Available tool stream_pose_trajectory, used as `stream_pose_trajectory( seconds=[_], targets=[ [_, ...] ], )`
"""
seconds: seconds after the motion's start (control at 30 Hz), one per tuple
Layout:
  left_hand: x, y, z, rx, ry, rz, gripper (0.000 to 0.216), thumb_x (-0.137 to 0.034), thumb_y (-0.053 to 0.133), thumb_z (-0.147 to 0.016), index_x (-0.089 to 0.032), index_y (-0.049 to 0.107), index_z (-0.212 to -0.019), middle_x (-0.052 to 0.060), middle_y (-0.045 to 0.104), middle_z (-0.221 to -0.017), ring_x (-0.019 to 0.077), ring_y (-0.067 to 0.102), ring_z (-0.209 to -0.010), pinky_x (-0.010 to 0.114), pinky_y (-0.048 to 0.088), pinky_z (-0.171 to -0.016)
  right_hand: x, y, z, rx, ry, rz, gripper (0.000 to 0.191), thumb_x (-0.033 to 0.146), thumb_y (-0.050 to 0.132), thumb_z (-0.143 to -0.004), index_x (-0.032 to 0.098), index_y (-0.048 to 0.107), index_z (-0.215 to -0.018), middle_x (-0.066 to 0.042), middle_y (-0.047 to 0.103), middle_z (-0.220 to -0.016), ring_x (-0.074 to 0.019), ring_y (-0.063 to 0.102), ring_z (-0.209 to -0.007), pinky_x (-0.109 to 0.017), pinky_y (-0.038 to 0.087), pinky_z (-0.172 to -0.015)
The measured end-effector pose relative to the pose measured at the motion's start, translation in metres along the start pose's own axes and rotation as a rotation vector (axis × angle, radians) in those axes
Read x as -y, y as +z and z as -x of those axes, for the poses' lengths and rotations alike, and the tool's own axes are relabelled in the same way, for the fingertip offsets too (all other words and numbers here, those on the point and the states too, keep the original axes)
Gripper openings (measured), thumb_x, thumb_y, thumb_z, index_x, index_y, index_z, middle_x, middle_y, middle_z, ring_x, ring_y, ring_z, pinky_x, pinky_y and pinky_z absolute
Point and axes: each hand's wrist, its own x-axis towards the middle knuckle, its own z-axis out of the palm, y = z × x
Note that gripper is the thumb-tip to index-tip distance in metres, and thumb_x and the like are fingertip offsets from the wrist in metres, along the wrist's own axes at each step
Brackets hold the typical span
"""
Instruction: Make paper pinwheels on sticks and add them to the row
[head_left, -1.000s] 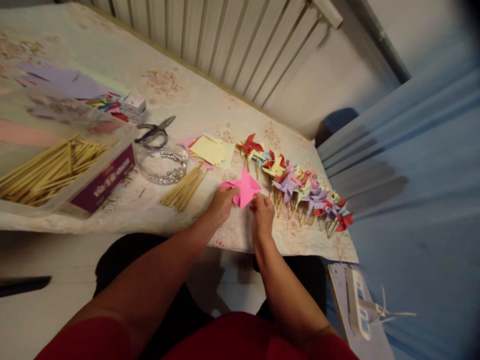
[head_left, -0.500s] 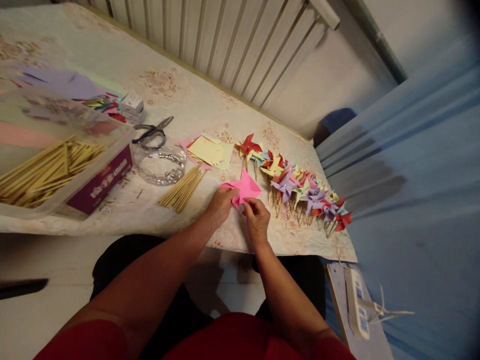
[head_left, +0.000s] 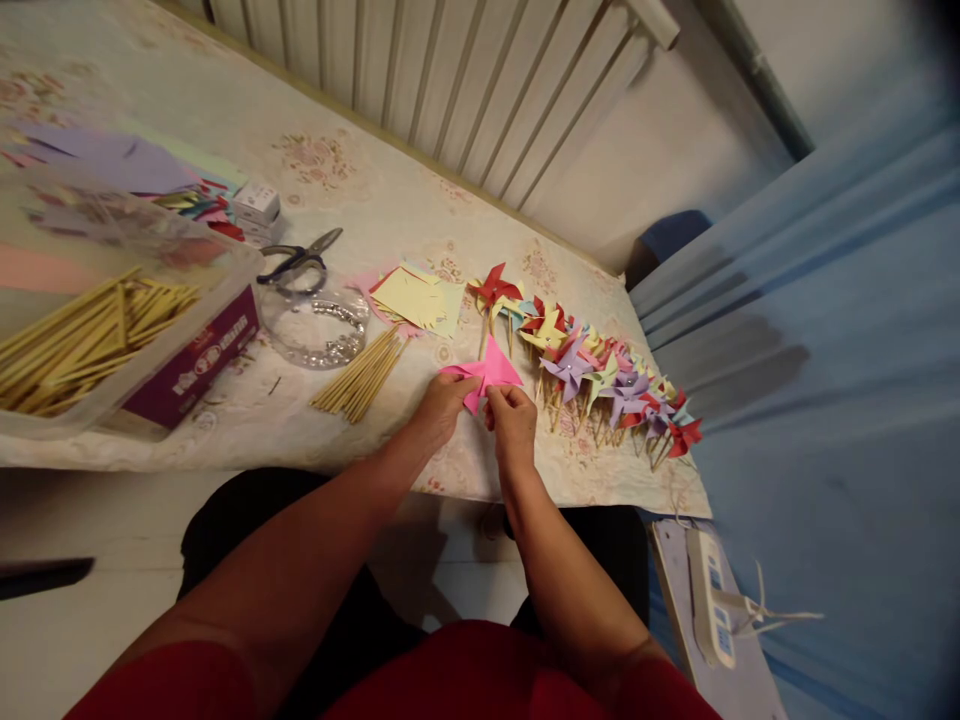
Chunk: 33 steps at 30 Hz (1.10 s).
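Observation:
A bright pink paper pinwheel (head_left: 495, 369) is held above the front part of the table, its blades partly folded. My left hand (head_left: 448, 400) pinches it from the left, thumb near its middle. From the lower right, my right hand (head_left: 511, 412) is closed with its fingertips at the pinwheel's lower edge; whether a small part sits between them is hidden. Just beyond stand finished pinwheels (head_left: 574, 365) on sticks, in red, yellow, purple and green. To the left lie a bundle of thin wooden sticks (head_left: 361, 375) and a stack of paper squares (head_left: 416, 300).
A round clear dish (head_left: 276, 352) holds shiny metal bits. Behind it are scissors (head_left: 301, 262) and a small white box (head_left: 257, 203). A plastic bin (head_left: 241, 262) of sticks fills the table's left. A power strip (head_left: 710, 600) sits beyond the right edge.
My right hand has drawn in slightly, its fingers curling more tightly at the pink pinwheel's lower edge. The left hand keeps its hold. The view has shifted a little.

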Motion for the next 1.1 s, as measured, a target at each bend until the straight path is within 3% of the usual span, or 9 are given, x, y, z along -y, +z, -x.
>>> stream_pose_trajectory(
  seconds=[1.1],
  targets=[
    [-0.0038,0.0029,0.002,-0.016,0.0,-0.079,0.014,-0.024,0.066,-0.058,-0.015,0.055,-0.059,-0.003,0.052,-0.053,0.0082,0.045,-0.05,0.022,0.035,-0.052,-0.0091,0.0013,-0.0099,-0.004,0.065,0.047,0.022,0.039,0.063,-0.07,0.018,0.062,-0.064,0.006,0.052,-0.048,-0.0083,0.038,-0.04,-0.023,0.029,-0.042]
  ],
)
